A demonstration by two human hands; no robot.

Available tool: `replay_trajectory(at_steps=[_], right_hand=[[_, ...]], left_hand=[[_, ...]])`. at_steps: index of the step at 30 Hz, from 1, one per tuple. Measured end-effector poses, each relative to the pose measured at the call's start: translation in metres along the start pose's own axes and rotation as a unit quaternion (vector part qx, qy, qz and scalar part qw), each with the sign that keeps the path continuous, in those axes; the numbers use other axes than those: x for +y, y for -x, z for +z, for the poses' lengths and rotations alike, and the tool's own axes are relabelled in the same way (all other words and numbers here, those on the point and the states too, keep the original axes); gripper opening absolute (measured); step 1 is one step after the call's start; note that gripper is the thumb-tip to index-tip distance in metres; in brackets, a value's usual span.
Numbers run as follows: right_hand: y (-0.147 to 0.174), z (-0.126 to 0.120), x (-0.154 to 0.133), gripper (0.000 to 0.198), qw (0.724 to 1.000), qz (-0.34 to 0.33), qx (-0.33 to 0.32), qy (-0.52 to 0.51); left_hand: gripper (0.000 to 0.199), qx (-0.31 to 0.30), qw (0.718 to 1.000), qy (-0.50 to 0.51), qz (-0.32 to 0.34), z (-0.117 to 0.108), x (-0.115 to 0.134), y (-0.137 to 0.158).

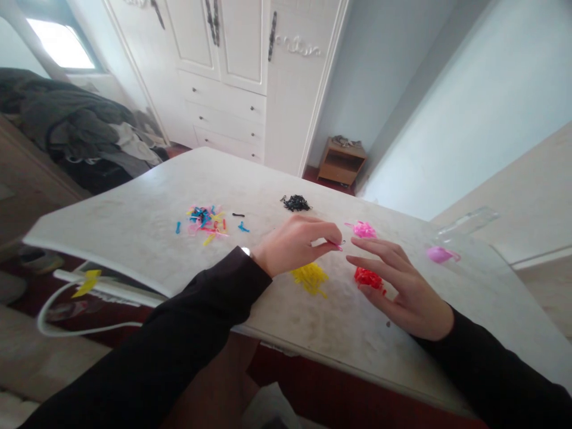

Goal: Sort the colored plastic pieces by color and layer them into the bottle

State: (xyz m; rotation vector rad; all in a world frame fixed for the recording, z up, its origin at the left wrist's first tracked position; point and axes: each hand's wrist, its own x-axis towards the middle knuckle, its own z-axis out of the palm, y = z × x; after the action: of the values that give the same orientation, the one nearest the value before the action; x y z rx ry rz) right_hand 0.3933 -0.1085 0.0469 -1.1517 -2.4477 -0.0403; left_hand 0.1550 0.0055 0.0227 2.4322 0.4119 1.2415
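Observation:
My left hand (pixel 301 238) is closed in a pinch over the table (pixel 250 179), with a small pink elastic band (pixel 339 247) at its fingertips. Fingers spread, my right hand (pixel 404 286) hovers empty just beside it. Under the right fingers, partly hidden, lies a heap of red bands (pixel 369 277). Beyond them is a pink heap (pixel 364 229). A yellow heap (pixel 310 277) sits below my left hand, and a black heap (pixel 297 203) lies farther back. To the left, a mixed-colour pile (pixel 205 221) has several loose bands around it.
At the table's right stands a clear plastic container (pixel 467 225), with a pink object (pixel 441 254) next to it. A white cable (pixel 42 316) loops off the left edge. Behind are a white wardrobe (pixel 227 89), a small wooden cabinet (pixel 342 164) and piled clothes (pixel 84 131).

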Motion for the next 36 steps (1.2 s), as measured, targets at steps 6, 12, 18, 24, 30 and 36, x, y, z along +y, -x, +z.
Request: replay_trajectory(at_steps=[6, 12, 18, 24, 30, 36], right_hand=[[0.003, 0.001, 0.001, 0.053, 1.000, -0.006, -0.016, 0.010], [0.004, 0.004, 0.003, 0.060, 1.000, -0.010, -0.013, 0.004], [0.003, -0.004, 0.012, 0.053, 0.999, -0.004, 0.038, -0.021], [0.008, -0.007, 0.065, 0.029, 0.985, 0.113, 0.131, 0.002], [0.009, 0.008, 0.090, 0.028, 0.974, 0.182, 0.126, -0.052], [0.011, 0.011, 0.096, 0.028, 0.965, 0.227, 0.095, -0.092]], left_hand=[[0.007, -0.014, 1.000, 0.002, 0.024, 0.008, 0.003, -0.002], [0.006, -0.028, 0.999, -0.005, 0.022, 0.006, 0.004, -0.002], [0.006, 0.014, 1.000, -0.009, -0.021, 0.003, -0.003, -0.002], [0.007, 0.117, 0.981, -0.055, -0.145, -0.011, -0.014, -0.005], [0.006, 0.181, 0.957, -0.096, -0.204, -0.024, -0.048, -0.026], [0.008, 0.198, 0.940, -0.070, -0.269, -0.019, -0.074, -0.036]])
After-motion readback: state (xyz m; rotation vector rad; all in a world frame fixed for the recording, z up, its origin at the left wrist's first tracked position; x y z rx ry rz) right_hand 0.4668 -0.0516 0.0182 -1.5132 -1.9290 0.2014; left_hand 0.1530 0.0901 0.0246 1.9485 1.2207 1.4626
